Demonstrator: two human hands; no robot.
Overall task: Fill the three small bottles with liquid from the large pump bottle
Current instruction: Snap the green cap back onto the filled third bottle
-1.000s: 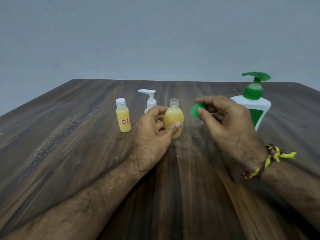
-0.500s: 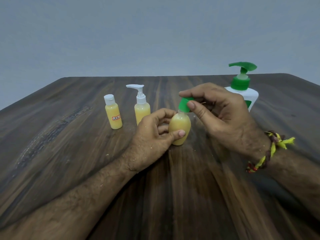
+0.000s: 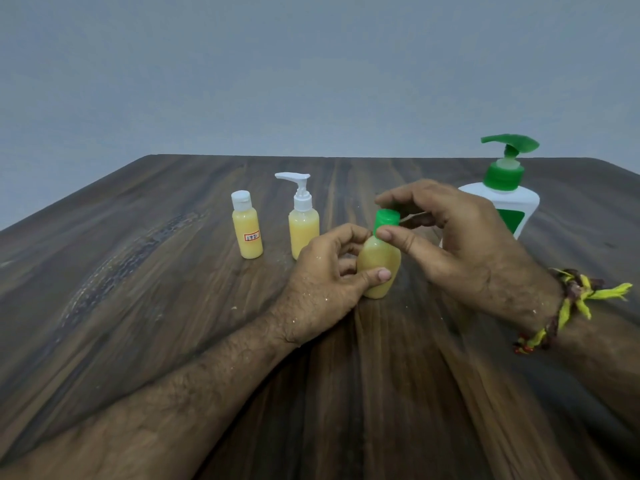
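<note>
- Right hand: thumb and forefinger pinch the green cap, which sits on the neck of the third small bottle. Whether the cap is fully seated cannot be determined.
- Left hand: fingers and thumb curl round the body of the third small bottle and hold it upright on the table, directly below the right hand's fingertips.
- Third small bottle: contains yellow liquid up to the shoulder. Filling appears complete; capping is judged to be the step in hand.
- Small pump bottle: stands just beyond and to the left of the left hand. White pump head fitted; yellow liquid reaches near the neck.
- Small flip-cap bottle: stands further left, near the small pump bottle but apart from it. White cap on; yellow liquid fills the body; a small label is on the front.
- Large pump bottle: stands behind the right hand, partly hidden by it. White body, green pump head. Opaque; remaining level cannot be determined.
- Progress: all three small bottles show liquid. What remains appears to be securing the green cap and releasing the bottle.
</note>
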